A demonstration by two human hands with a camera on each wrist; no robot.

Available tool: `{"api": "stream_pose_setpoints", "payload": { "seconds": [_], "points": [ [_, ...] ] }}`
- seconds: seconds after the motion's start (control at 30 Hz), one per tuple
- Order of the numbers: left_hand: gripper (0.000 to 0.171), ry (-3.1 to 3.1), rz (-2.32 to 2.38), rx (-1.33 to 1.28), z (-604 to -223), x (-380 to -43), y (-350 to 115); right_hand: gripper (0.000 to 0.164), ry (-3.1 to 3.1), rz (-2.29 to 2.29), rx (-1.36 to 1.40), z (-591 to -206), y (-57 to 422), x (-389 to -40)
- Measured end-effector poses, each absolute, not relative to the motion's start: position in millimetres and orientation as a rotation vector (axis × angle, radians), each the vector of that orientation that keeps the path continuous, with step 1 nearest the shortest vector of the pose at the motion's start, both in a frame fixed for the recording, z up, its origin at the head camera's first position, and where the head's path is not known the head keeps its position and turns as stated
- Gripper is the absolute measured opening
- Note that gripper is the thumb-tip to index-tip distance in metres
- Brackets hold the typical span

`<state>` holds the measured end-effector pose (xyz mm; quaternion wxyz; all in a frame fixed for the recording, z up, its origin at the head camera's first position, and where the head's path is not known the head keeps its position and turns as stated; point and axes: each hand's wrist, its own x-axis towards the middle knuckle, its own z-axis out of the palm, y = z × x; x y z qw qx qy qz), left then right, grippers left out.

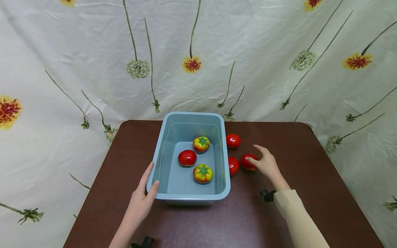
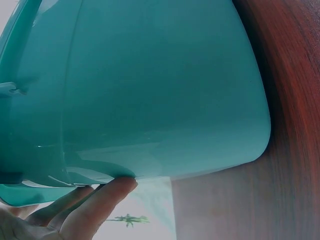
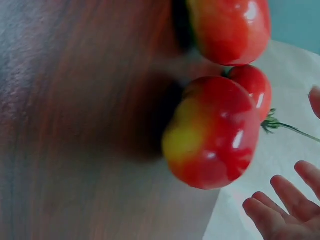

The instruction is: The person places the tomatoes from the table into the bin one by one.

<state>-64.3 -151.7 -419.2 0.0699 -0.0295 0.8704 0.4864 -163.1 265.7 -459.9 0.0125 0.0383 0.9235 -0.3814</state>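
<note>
Right hand (image 1: pixel 269 167) released, thumb and fingers spread about a glossy, round red tomato (image 1: pixel 246 165), which sits on the dark-brown wooden tabletop (image 1: pixel 313 168), right of the light-blue rectangular plastic bin (image 1: pixel 192 196). Left hand (image 1: pixel 139 199) not clenched: fingers extended, touching bin at its near-left corner. Two more red tomatoes (image 1: pixel 233 140) beside bin's right edge. Inside: one red tomato (image 1: pixel 187 158), two yellow-red, green-topped tomatoes (image 1: pixel 203 173).
</note>
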Motion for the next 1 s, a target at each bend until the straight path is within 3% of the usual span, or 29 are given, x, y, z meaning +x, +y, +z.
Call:
{"api": "stream_pose_setpoints", "payload": {
  "seconds": [0.33,1.0],
  "points": [
    [0.064,2.630,1.472,-0.076,-418.6,-63.5,-151.0,0.083,2.829,-1.047,0.092,-475.1,265.3,-165.5],
    [0.064,2.639,1.459,-0.075,-418.0,-63.5,-151.0,0.085,2.853,-0.970,0.040,-489.7,260.3,-166.5]
  ]
}}
